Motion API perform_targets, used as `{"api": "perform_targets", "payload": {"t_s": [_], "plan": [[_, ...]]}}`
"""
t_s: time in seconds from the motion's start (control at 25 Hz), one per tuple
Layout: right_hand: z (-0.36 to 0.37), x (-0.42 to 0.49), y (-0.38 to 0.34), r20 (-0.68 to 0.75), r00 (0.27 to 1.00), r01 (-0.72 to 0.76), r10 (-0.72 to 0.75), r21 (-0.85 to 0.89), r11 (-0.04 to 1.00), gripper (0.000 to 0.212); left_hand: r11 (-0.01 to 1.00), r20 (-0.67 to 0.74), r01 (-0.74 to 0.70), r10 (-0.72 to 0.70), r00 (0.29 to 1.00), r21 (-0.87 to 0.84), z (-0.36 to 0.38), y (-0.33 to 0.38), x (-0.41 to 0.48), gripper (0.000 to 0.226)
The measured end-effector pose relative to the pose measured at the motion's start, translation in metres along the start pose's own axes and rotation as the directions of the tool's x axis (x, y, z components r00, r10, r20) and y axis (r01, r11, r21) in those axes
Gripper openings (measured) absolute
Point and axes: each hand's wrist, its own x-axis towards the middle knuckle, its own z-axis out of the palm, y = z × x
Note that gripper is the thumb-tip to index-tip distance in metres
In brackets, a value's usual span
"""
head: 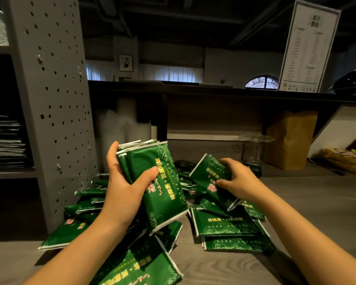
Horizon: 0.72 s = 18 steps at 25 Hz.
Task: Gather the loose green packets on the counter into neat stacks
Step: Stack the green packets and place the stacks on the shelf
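Head view, looking down over two bare forearms onto a grey wood-grain tabletop [321, 194]. The left grip [123, 182] is closed round a stack of green packets [164, 204], thumb across the front face and fingers wrapped behind the silver-edged tops. The stack is held up off the tabletop and tilted, tops leaning away to the left. Its lower corner hangs just above the heap.

The right grip [242, 182] holds a single green packet [206, 173], fingers curled over its upper edge and thumb pressed on the printed face. That packet is tilted too, one silver edge pointing up and to the left. It sits just right of the held stack and apart from it, and is a little blurred.

Underneath both lies the loose pile of green packets [224, 225], scattered and overlapping at all angles. It spreads from the foot of a grey perforated upright [56, 99] at the tabletop's left side out toward the middle. One large packet [144, 268] lies closest to the near edge, between the forearms. A few packets sit further back, behind the right grip.

Toward the far right of the tabletop stands a brown paper bag [290, 138], with clear plastic cups [253, 149] just left of it and a heap of yellow wrappers [347, 161] to its right. A dark ledge runs above the back, carrying a tall white printed sign [308, 48]. Flat dark sheets [4, 140] lie stacked on a shelf at far left.
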Motion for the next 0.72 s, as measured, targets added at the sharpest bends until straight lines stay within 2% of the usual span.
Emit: {"api": "perform_targets", "payload": {"t_s": [0.08,0.12,0.2,0.28,0.32,0.36,0.44,0.52,0.6,0.72], "plan": [[-0.011,-0.003,-0.004,-0.107,0.994,0.036,-0.011,0.229,0.973,0.02,1.0,0.007,0.002,-0.002,1.0,0.006,0.001,0.001,-0.001,0.09],[-0.015,-0.007,-0.01,-0.112,0.994,0.047,-0.001,0.409,0.911,0.012,1.0,0.011,0.004,-0.004,1.0,0.008,0.001,0.001,-0.001,0.09],[-0.019,-0.016,-0.025,-0.023,1.0,0.028,-0.016,0.722,0.692,0.014,1.0,0.013,0.009,-0.009,1.0,0.002,0.0,0.001,0.0,0.091],[-0.016,-0.026,-0.043,0.082,0.991,-0.018,-0.11,0.872,0.49,0.017,1.0,0.002,0.016,-0.016,1.0,0.002,-0.001,0.001,0.001,0.091],[-0.012,-0.032,-0.051,0.114,0.98,-0.032,-0.163,0.9,0.435,0.019,1.0,-0.005,0.024,-0.024,1.0,0.002,-0.001,0.0,0.002,0.091],[-0.007,-0.035,-0.059,0.133,0.969,-0.033,-0.21,0.907,0.421,0.021,0.999,-0.01,0.04,-0.04,0.999,-0.006,-0.002,-0.001,0.002,0.09],[0.011,-0.042,-0.072,0.127,0.958,0.007,-0.257,0.886,0.464,0.023,0.994,-0.012,0.096,-0.097,0.995,-0.052,-0.001,-0.005,0.005,0.084],[0.029,-0.049,-0.082,0.062,0.97,0.07,-0.234,0.853,0.517,0.023,0.985,0.0,0.147,-0.147,0.989,-0.086,-0.002,-0.008,0.006,0.082],[0.042,-0.054,-0.088,-0.012,0.974,0.134,-0.224,0.834,0.535,0.026,0.982,-0.006,0.158,-0.159,0.987,-0.1,-0.001,-0.009,0.006,0.092],[0.055,-0.061,-0.091,-0.021,0.958,0.175,-0.286,0.835,0.522,0.035,0.986,-0.015,0.138,-0.14,0.99,-0.093,0.003,-0.01,0.003,0.104]]}}
